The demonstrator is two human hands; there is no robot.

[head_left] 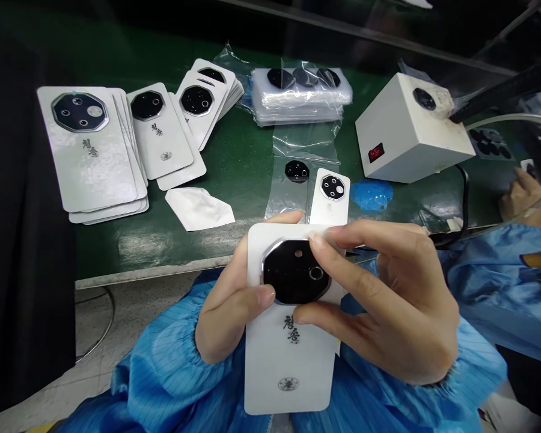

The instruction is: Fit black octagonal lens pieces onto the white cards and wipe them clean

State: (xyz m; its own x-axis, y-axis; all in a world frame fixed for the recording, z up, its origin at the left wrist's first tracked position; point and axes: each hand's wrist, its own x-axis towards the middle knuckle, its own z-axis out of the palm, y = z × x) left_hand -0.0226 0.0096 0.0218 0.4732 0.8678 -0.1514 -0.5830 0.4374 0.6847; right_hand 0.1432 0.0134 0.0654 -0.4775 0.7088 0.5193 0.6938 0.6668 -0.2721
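I hold a white phone back cover (288, 355) upright over my lap, its black octagonal camera plate (295, 279) near the top. My left hand (228, 307) grips the cover's left edge, thumb resting on the plate's left rim. My right hand (388, 300) is closed from the right, index finger at the plate's top and thumb under its lower edge, pinching the plate. Just beyond, another white cover (330, 198) lies on the green table (117, 246).
Stacks of white covers (94, 156) lie fanned at the left, with more (207, 99) behind. Bagged black plates (302, 93) sit at the back, a loose plate (296, 171) on plastic, a white cloth (198, 207), a white box with red switch (410, 129). Another person's hand (520, 195) works at the right.
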